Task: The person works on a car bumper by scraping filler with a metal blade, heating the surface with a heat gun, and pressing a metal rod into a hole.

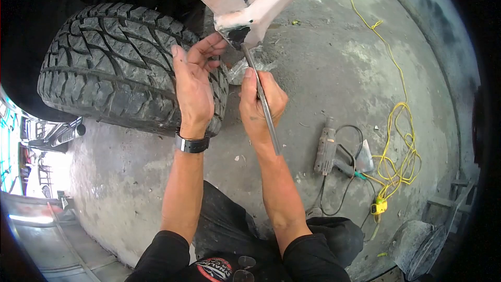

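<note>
A long thin metal bar (265,105) slants down from the lower corner of a pinkish-white and dark body panel (253,18). My right hand (262,105) is closed around this bar, whose upper tip meets the panel's bottom edge beside a dark patch. My left hand (197,81), with a black watch (192,144) on its wrist, is open, palm up, fingertips touching or close to the panel's left underside. Behind my left hand stands a large treaded tire (115,68). Crumpled clear plastic (240,70) lies on the floor behind my right hand.
A heat-gun-like tool (326,150) with a black cord lies on the concrete floor at the right. Beside it are a coiled yellow cord (399,164) and a flat plate (364,156). A round metal object (425,250) sits at the lower right, near the wall.
</note>
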A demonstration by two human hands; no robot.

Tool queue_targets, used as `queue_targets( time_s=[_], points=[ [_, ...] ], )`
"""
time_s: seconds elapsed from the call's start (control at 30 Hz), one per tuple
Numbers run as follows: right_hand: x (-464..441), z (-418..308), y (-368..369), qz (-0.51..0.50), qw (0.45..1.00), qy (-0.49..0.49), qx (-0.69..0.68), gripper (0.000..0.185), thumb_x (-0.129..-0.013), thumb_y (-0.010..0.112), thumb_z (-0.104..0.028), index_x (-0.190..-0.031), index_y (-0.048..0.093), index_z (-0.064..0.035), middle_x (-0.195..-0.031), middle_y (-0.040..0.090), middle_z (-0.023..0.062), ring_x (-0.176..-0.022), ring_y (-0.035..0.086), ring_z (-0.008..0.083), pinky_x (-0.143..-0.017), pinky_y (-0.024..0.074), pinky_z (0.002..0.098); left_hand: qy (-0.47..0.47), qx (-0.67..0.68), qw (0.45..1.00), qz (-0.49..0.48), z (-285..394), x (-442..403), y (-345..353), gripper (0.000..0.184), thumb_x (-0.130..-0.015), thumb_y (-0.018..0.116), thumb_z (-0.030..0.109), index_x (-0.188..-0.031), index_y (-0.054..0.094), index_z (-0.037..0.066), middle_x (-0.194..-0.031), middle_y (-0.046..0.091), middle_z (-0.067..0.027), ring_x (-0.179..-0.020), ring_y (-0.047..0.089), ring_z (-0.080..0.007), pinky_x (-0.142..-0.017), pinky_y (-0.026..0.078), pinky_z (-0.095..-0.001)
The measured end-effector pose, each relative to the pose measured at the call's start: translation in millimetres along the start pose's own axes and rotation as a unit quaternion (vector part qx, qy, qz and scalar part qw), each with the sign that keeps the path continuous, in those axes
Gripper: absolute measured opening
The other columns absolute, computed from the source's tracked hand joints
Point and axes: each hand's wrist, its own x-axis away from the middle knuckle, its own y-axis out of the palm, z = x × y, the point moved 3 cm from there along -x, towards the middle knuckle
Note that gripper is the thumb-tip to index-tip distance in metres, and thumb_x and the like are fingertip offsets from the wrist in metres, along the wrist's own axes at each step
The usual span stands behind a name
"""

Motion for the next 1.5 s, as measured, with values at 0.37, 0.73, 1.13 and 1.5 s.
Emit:
queue_targets(
  time_s=[0.37,0.73,1.13,1.5],
  points=[
    [-4.7,-0.9,1.5,-0.001,1.000,-0.004,0.009,0.014,-0.090,0.066,-0.001,-0.079,0.058,0.0001,-0.061,0.053,0.0149,-0.051,0.054,0.0318,-0.048,0.0415,0.0395,0.026,0.011,1.000,-0.001,-4.5,-1.0,2.7,0.076,-0.104,0.020,0.057,-0.120,0.060,-0.006,-0.116,0.064,-0.0140,-0.111,0.057,-0.0232,-0.097,0.039,-0.0343],
    [-7.1,1.6,6.1,0.014,1.000,-0.010,0.007,0.014,-0.089,0.067,0.001,-0.078,0.059,0.0007,-0.062,0.055,0.0143,-0.050,0.055,0.0291,-0.048,0.0421,0.0363,0.029,0.002,1.000,-0.007,-5.5,-2.9,-1.1,0.077,-0.103,0.018,0.058,-0.122,0.060,-0.004,-0.116,0.063,-0.0107,-0.110,0.055,-0.0203,-0.094,0.037,-0.0323],
    [-10.5,-5.7,1.7,0.007,0.999,-0.029,0.030,0.014,-0.090,0.066,0.000,-0.078,0.059,0.0009,-0.063,0.056,0.0143,-0.051,0.055,0.0297,-0.048,0.0419,0.0372,0.025,-0.017,1.000,-0.007,-2.1,2.2,1.7,0.078,-0.103,0.018,0.059,-0.123,0.059,-0.004,-0.119,0.063,-0.0104,-0.112,0.054,-0.0196,-0.094,0.036,-0.0316],
    [-12.5,-9.8,-2.2,-0.002,0.999,-0.027,0.026,0.017,-0.091,0.066,-0.001,-0.076,0.056,-0.0002,-0.062,0.054,0.0138,-0.051,0.055,0.0302,-0.048,0.0419,0.0390,0.026,0.000,0.999,0.031,-9.6,0.5,2.7,0.069,-0.105,0.023,0.055,-0.123,0.058,-0.001,-0.115,0.062,-0.0087,-0.106,0.053,-0.0182,-0.091,0.039,-0.0313]
  ],
)
